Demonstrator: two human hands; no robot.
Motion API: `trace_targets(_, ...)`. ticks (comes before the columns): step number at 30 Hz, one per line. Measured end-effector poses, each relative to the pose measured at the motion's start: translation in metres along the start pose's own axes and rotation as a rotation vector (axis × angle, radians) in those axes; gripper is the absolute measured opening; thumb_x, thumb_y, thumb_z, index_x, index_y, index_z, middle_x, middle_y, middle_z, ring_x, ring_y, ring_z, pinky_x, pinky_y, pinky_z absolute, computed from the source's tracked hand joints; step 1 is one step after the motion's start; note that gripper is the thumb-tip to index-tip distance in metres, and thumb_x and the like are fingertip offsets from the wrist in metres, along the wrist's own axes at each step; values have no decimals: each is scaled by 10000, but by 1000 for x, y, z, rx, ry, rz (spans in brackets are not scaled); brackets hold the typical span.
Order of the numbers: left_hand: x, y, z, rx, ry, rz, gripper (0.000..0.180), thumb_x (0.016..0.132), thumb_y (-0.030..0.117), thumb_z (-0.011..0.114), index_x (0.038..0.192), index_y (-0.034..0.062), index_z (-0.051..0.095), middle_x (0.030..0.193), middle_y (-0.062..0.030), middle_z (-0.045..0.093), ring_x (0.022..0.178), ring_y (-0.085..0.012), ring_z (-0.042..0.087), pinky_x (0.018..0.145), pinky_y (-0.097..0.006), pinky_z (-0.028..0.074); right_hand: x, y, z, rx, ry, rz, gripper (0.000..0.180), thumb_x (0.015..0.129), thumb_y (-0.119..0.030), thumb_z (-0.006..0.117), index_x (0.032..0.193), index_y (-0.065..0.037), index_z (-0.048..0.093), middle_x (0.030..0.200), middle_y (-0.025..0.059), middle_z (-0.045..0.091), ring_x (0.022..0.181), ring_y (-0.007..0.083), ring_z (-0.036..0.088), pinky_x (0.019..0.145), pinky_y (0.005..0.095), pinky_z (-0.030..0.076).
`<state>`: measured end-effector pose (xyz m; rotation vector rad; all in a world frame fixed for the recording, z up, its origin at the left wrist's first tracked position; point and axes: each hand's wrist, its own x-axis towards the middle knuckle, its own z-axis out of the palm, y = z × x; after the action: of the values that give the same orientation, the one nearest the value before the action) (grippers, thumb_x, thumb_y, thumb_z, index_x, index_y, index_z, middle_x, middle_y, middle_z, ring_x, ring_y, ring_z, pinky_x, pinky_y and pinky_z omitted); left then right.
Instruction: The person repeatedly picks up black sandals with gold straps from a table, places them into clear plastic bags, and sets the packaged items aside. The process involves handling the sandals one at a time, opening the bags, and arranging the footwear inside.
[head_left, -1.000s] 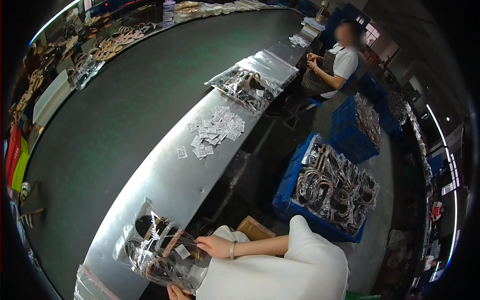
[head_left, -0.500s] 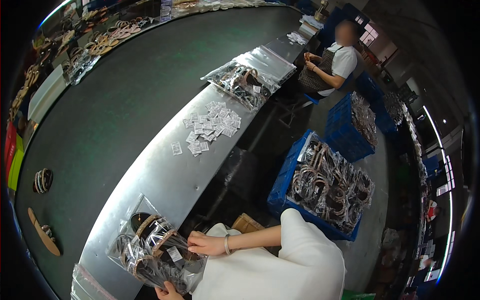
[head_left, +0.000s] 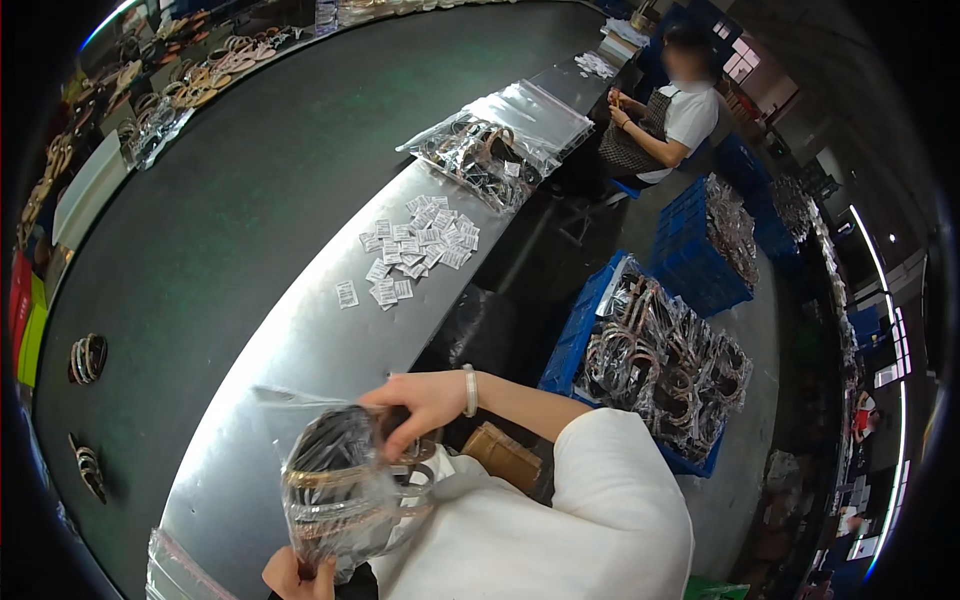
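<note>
A clear plastic bag with a pair of strappy sandals point(head_left: 335, 490) is held up in front of me, over the near edge of the metal table. My right hand point(head_left: 425, 405), with a bracelet on its wrist, pinches the upper end of the bag, thumb toward me. Lower down, my left hand point(head_left: 300, 575) grips the bottom end between thumb and fingers. Gold, silver and bronze straps show through the plastic, slightly blurred. A flat piece of clear plastic point(head_left: 295, 397) sticks out to the left of the bag's top.
White labels point(head_left: 425, 240) lie scattered on the metal ledge point(head_left: 310, 320). Beyond them are bagged sandals on plastic bags point(head_left: 490, 150). Loose sandals point(head_left: 88, 360) sit on the dark belt point(head_left: 200, 250). Blue crates point(head_left: 565, 350) of bagged sandals stand at right. A seated co-worker point(head_left: 660, 130) is farther off.
The bagged sandals have been lifted and turned more upright. My right hand has moved up to the bag's top; my left hand has shifted slightly left. The nearer belt sandal looks different.
</note>
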<state>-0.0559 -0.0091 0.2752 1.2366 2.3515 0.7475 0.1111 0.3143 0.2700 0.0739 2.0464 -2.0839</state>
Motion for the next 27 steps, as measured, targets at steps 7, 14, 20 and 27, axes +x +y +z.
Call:
trace_targets(7,78,54,-5,58,74,430,473,699,347,754,1028,36,619,1341,-208,398,1261,-398,374,1006,-511,327,-58,33,-12,61,466,-210,237,791,-60,692,1008,10,625,928,43,672,855,85,594,784,254,478)
trace_targets(14,123,40,43,-251,370,254,558,789,328,678,1195,-1,482,1360,-184,393,1296,-348,339,1059,-468,247,-128,49,-115,432,1236,-534,182,818,-56,659,997,-38,630,944,15,654,870,139,609,783,289,494)
trace_targets(20,138,4,109,311,226,170,519,775,292,642,1201,37,492,1325,-162,420,1288,-355,321,1073,-507,199,-141,63,-277,566,1661,-829,239,848,-113,648,1062,-20,599,1041,59,629,939,176,592,795,318,477)
trace_targets(27,140,7,105,273,254,114,515,754,318,651,1174,56,508,1304,-151,435,1274,-348,331,1072,-512,194,-126,117,-349,425,2191,219,735,665,-494,781,1021,123,600,1070,153,636,924,243,600,809,370,467)
